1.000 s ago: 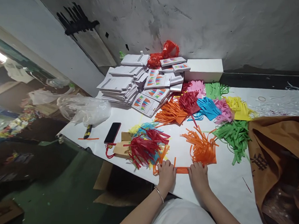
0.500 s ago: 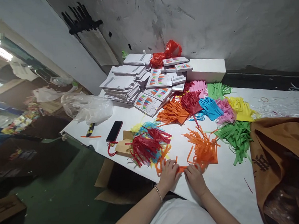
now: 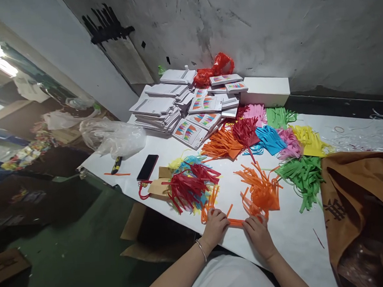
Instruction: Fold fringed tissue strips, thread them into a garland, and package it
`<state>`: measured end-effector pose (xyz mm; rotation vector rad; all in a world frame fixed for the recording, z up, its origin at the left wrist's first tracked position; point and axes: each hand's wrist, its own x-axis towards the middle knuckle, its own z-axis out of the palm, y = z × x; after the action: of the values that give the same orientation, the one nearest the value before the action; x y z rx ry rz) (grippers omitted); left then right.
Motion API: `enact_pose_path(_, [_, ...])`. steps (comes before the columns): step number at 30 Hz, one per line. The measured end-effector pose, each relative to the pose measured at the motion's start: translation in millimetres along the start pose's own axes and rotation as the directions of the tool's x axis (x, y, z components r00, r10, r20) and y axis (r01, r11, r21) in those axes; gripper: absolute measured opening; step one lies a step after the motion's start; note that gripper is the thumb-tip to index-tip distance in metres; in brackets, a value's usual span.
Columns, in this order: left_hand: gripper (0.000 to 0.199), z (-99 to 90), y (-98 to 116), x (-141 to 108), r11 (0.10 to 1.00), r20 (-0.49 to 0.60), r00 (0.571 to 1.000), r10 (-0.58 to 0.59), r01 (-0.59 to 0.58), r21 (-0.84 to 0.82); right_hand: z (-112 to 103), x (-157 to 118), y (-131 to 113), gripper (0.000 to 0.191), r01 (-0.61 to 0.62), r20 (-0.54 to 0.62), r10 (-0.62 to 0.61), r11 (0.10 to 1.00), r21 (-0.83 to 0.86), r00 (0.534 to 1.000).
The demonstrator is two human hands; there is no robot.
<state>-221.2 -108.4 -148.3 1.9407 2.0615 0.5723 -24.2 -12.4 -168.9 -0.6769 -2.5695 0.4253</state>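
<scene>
An orange tissue-paper tassel (image 3: pixel 236 223) lies stretched along the table's front edge, its fringed strands spreading out past both hands. My left hand (image 3: pixel 216 228), with a bracelet on its wrist, is closed on its left part. My right hand (image 3: pixel 258 235) is closed on its right part, fingertips pressed down on the paper. Between the hands shows a short, narrow orange band. Just beyond my right hand lies a loose orange fringed bundle (image 3: pixel 267 193). Beyond my left hand, red fringed tassels (image 3: pixel 189 186) rest on blue and yellow ones.
Stacked white printed packets (image 3: pixel 157 106) and a white box (image 3: pixel 266 90) stand at the back. Coloured fringed bundles, including a green one (image 3: pixel 304 178), lie to the right near a brown bag (image 3: pixel 348 191). A phone (image 3: pixel 148 167) and a cutter knife (image 3: pixel 116 165) lie left.
My right hand has slid a little to the right and nearer to me, apart from my left hand. More of the orange band now shows between them.
</scene>
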Motion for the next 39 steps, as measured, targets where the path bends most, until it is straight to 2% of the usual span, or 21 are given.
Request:
enact_pose_path(4, [0.012,-5.9,2,-5,1.000,0.033,0.999,-0.009,0.010,-0.013,-3,-9,1,0.026,-0.042,-0.041,0.043,0.999,0.018,0.998])
enact_pose_path(7, [0.012,-7.9,8,-5,0.997,0.032,0.997,-0.077,0.077,0.000,-5,-10,-5,0.028,-0.124,-0.060,0.125,0.992,0.027,0.990])
enact_pose_path(12, [0.011,-5.9,20,6,0.972,0.006,0.974,-0.226,0.225,0.070,-11,-5,-18,0.027,-0.302,-0.062,0.300,0.953,-0.015,0.952])
enact_pose_path(17, [0.011,-5.1,29,17,0.949,0.005,0.958,-0.286,0.282,0.142,-8,2,-22,0.021,-0.406,-0.096,0.398,0.910,-0.086,0.912])
enact_pose_path(20, [0.010,-6.6,29,18,0.952,0.012,0.962,-0.271,0.267,0.149,-5,1,-22,0.017,-0.375,-0.106,0.365,0.922,-0.099,0.925])
enact_pose_path(24, [0.012,-6.2,23,17,0.979,0.051,0.983,-0.176,0.170,0.111,3,-3,-26,0.018,-0.172,-0.054,0.169,0.984,-0.056,0.984])
enact_pose_path(26, [0.012,-5.9,18,16,0.990,0.067,0.991,-0.119,0.113,0.088,9,0,-27,0.018,-0.099,-0.011,0.099,0.994,-0.034,0.995])
enact_pose_path(32, [0.013,-11.9,3,10,0.997,0.097,0.993,0.060,-0.065,0.042,14,11,-27,0.019,-0.110,0.041,0.111,0.994,-0.027,0.993])
enact_pose_path(35, [0.016,-12.5,-3,9,0.994,0.105,0.989,0.105,-0.109,0.033,13,14,-28,0.016,-0.115,0.054,0.117,0.993,-0.038,0.992])
enact_pose_path(39, [0.016,-9.3,-5,13,0.991,0.108,0.986,0.129,-0.131,0.018,18,20,-28,0.014,-0.060,0.070,0.064,0.997,-0.057,0.995])
